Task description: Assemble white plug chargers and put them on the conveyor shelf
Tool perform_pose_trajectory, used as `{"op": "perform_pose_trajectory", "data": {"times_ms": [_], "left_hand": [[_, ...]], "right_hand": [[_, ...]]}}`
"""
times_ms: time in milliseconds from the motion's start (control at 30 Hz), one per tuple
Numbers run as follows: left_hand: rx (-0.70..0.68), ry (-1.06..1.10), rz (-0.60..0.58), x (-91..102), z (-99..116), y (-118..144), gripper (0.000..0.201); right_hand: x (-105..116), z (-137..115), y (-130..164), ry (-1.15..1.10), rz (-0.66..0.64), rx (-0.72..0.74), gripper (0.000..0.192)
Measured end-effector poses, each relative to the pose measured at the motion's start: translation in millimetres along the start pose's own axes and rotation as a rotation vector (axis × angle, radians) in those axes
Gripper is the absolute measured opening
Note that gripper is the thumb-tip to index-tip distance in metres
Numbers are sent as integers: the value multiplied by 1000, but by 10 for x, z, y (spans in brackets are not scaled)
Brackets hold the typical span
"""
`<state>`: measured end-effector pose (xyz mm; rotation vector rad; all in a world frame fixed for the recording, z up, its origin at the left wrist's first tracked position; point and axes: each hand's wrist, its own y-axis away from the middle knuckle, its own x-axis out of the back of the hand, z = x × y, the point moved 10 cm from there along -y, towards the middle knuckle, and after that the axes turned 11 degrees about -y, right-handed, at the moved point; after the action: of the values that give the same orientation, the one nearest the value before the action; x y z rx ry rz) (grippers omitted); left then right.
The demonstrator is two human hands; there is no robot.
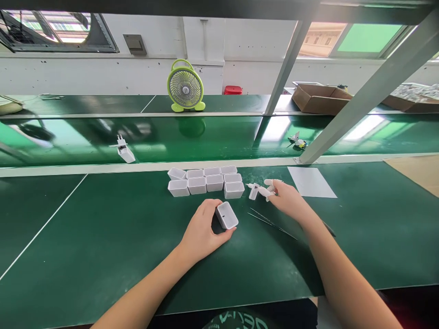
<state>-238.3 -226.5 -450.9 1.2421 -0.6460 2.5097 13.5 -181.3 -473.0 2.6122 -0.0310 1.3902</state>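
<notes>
My left hand (202, 230) grips a small white open-topped plastic housing (227, 215) between thumb and fingers, its hollow side facing up toward me. White covers sit on the fingertips of my right hand (283, 195), which are pinched together at a small white plug part (254, 191) with thin pins; the exact grip is partly hidden. Behind my left hand, several matching white housings (197, 185) stand in close rows with their openings up. A pair of thin metal tweezers (270, 223) lies on the green table just below my right hand.
A white sheet of paper (312, 182) lies right of my right hand. Beyond the table edge, a green conveyor belt (212, 141) carries a white plug charger (125, 150) and a small assembly (297, 140). Further back are a green fan (185, 87) and a cardboard box (320, 98). A slanted post (363, 87) rises at right.
</notes>
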Motion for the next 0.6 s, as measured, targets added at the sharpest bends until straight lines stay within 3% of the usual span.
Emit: {"op": "perform_pose_trajectory", "data": {"times_ms": [133,300,467,600], "left_hand": [[-88,56,57,96,111,12,54],[-165,91,77,120,189,28,64],[-189,97,78,115,210,34,65],[-192,89,84,118,200,29,66]], "right_hand": [[-32,74,-72,-19,-26,-10,11],[-62,93,-145,-35,-67,18,16],[-41,114,-124,-22,-51,37,5],[-50,58,-63,-11,-74,82,22]]}}
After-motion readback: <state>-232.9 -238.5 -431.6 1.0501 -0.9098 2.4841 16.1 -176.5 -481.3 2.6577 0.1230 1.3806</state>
